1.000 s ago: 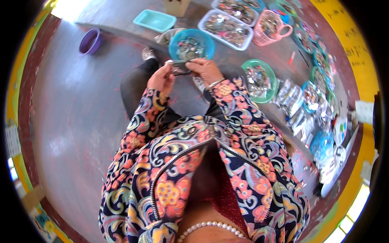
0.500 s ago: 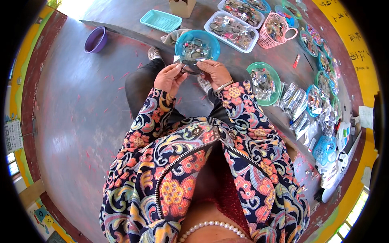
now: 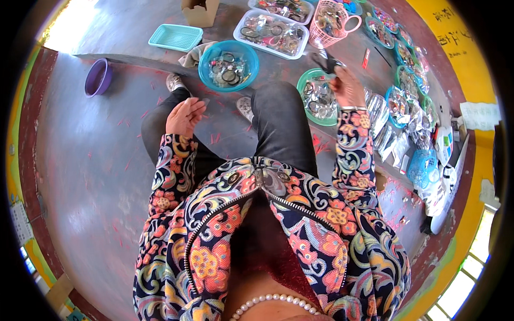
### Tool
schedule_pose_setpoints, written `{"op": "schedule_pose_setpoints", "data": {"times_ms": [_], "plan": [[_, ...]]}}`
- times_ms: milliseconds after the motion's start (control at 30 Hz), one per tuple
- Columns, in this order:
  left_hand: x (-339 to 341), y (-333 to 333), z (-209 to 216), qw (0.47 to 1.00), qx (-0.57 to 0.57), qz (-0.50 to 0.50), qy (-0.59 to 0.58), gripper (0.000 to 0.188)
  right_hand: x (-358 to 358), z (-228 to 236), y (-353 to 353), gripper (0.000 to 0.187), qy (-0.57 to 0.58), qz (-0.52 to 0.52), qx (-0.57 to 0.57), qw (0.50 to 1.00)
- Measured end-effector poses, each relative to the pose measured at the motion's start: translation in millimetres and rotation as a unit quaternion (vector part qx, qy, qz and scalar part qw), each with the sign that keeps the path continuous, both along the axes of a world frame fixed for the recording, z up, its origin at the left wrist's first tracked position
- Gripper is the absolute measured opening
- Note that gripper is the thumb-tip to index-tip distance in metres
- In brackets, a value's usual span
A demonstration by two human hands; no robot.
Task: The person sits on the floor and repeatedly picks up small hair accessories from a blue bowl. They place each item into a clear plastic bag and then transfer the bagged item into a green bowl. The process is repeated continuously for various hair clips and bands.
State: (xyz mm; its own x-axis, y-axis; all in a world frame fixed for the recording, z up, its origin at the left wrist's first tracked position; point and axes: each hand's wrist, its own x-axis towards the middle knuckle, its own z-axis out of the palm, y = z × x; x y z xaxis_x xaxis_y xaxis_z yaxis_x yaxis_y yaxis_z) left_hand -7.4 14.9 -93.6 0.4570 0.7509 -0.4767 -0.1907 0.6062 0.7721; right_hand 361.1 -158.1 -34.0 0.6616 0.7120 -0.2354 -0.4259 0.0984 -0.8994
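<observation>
My right hand [image 3: 349, 88] is stretched out above the far edge of a green basin [image 3: 303, 109]. Its fingers grip a small clear packet with something dark inside [image 3: 327, 63], slightly blurred. That green basin holds several similar bagged hair bands. My left hand [image 3: 183, 116] hangs over my left leg, its fingers pressed together. A small clear scrap [image 3: 205, 101], perhaps plastic film, shows at its fingertips. Beyond and between my hands stands a blue basin [image 3: 202, 68], with clear packets of dark hair bands in it.
White trays [image 3: 249, 45] and a pink basket [image 3: 319, 41] hold bagged accessories. A teal basket [image 3: 175, 36], a cardboard box [image 3: 200, 14] and a grey cloth [image 3: 197, 54] lie beyond. At left stands a purple basin [image 3: 98, 78]. Stacked silvery packets [image 3: 377, 112] and more basins line the right.
My hands have parted. The right has swung right with the dark packet, from over the blue basin to the green one. The left has drawn back left and down.
</observation>
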Motion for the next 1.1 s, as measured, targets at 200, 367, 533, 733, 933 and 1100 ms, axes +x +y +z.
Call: {"op": "schedule_pose_setpoints", "data": {"times_ms": [200, 367, 533, 733, 933, 1100], "plan": [[-3.3, -3.5, -25.9, 0.998, -0.009, -0.044, 0.041, 0.024, 50.8, -84.7, -87.3, 0.016, 0.005, -0.111, -0.161, 0.981], [0.7, -8.0, -24.8, 0.995, -0.013, -0.064, 0.075, 0.023, 21.2, -150.2, -91.6, 0.02, 0.036, -0.068, -0.274, 0.959], [-6.0, -5.1, -33.4, 0.993, -0.005, -0.072, 0.092, 0.024, 1.2, -172.3, -59.9, 0.025, -0.152, 0.007, -0.375, 0.914], [-7.9, -2.8, -43.6, 0.989, -0.002, -0.087, 0.117, 0.023, 12.2, -187.7, -45.7, 0.029, -0.282, 0.028, -0.458, 0.843], [-9.1, -3.4, -42.2, 0.987, -0.005, -0.096, 0.129, 0.025, 14.1, -196.3, -46.8, 0.035, -0.402, 0.098, -0.482, 0.772], [-9.0, -2.6, -40.6, 0.985, -0.001, -0.102, 0.141, 0.026, 21.5, -193.8, -46.3, 0.037, -0.351, 0.121, -0.514, 0.773]]}}
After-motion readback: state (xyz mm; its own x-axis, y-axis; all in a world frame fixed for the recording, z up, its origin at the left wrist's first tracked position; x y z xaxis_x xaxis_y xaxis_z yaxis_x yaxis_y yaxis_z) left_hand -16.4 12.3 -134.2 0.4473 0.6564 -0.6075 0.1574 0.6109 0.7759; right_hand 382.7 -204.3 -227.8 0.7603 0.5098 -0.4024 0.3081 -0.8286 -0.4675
